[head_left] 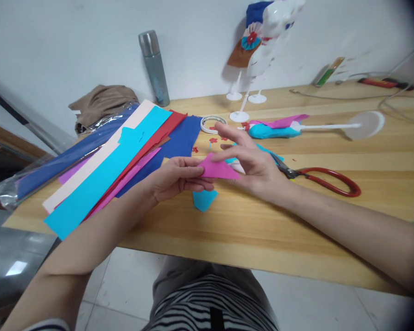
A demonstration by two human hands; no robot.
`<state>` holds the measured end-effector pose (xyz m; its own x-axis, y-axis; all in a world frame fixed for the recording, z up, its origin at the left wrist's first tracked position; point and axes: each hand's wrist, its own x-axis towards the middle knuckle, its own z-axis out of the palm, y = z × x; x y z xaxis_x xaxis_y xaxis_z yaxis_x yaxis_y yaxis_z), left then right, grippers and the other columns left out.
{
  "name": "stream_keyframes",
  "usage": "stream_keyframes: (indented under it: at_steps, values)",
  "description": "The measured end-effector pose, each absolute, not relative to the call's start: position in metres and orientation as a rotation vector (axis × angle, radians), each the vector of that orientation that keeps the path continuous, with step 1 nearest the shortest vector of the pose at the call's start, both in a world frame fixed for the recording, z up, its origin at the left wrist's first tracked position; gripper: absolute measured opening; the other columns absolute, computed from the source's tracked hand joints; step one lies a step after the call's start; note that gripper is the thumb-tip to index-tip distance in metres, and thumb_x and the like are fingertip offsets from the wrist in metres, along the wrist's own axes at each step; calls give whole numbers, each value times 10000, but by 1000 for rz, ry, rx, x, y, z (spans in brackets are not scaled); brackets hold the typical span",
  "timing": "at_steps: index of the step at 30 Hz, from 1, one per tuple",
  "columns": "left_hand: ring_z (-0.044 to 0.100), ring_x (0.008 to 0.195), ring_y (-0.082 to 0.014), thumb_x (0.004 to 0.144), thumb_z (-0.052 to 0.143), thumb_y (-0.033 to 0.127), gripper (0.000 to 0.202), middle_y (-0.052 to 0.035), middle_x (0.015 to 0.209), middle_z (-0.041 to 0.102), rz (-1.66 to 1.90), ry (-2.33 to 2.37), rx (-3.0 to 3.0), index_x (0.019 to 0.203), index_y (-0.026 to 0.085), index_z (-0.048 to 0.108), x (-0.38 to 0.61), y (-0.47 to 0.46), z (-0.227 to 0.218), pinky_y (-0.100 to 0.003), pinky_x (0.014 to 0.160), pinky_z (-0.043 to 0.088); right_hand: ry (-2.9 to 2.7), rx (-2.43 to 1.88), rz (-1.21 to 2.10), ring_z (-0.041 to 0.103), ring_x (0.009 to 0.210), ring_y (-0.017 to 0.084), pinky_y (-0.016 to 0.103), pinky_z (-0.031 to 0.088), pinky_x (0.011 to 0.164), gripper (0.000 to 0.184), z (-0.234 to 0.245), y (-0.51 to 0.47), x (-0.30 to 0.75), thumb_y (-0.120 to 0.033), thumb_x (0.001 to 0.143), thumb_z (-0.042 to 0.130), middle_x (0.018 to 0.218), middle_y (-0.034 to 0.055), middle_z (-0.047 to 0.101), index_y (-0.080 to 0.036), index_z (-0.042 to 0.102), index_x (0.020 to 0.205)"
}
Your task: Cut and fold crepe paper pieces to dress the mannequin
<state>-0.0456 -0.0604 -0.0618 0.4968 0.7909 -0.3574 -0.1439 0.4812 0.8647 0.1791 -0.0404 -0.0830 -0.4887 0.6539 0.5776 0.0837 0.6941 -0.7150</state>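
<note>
A small folded piece of pink crepe paper (219, 169) is held up over the table. My left hand (182, 174) pinches its left end between thumb and fingers. At its other end is my right hand (257, 163), with one fingertip on the upper edge and the upper fingers raised and spread; its thumb is mostly hidden near the lower right corner. Below the paper, a small turquoise paper piece (204, 200) lies on the wood. Scissors with red handles (331, 180) rest beyond my right wrist, their blades partly covered by that hand.
Strips of turquoise paper (100, 184) and other colours pile up at left. Behind my hands are a tape roll (203, 125), small red paper flowers (213, 140) and a wrapped white-stemmed piece (276, 130). A flask (155, 69) and white cat figure (276, 27) stand by the wall.
</note>
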Motion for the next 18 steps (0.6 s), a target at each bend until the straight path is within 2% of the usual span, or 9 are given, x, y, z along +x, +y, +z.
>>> stream_keyframes:
  at_steps: [2,5,7,9,13,18]
  values:
    - [771,689,-186,703,902,250,276,-106,835,808,649,863,865,929,133,793,-44,-63,-60,-197,563,563,-1940,-581,862,464,1482,289,478,376,1196,11,-79,-42,179,-264,865,784,1552,72,548,-272,787,859]
    - [744,604,-185,735,878,314,331,-93,740,787,658,922,878,996,131,790,-43,-63,-57,-208,506,525,-1787,-633,1022,657,1223,257,446,467,1101,95,-71,-44,177,-284,802,824,1208,79,747,-259,772,726]
    - [712,544,-172,765,838,355,320,-82,690,767,741,988,899,980,126,783,-45,-61,-56,-213,479,493,-1694,-715,1235,715,923,217,397,558,913,107,-67,-44,176,-313,748,849,908,52,776,-254,767,710]
    - [687,520,-150,774,805,343,270,-72,681,759,860,1050,904,927,123,771,-47,-58,-57,-209,478,475,-1620,-810,1500,664,694,170,333,556,718,141,-63,-43,175,-327,689,873,726,18,741,-239,763,699]
    - [638,490,-106,775,755,269,172,-37,644,726,1011,1132,870,869,126,738,-48,-52,-58,-184,467,443,-1542,-941,1787,562,576,107,251,452,566,174,-63,-42,176,-310,634,877,642,1,693,-195,749,661]
    - [608,457,-85,770,723,209,114,-19,609,701,1024,1159,852,842,121,713,-46,-53,-55,-170,446,423,-1615,-1009,1792,537,557,102,233,389,502,176,-69,-42,177,-304,628,859,649,30,702,-164,775,694]
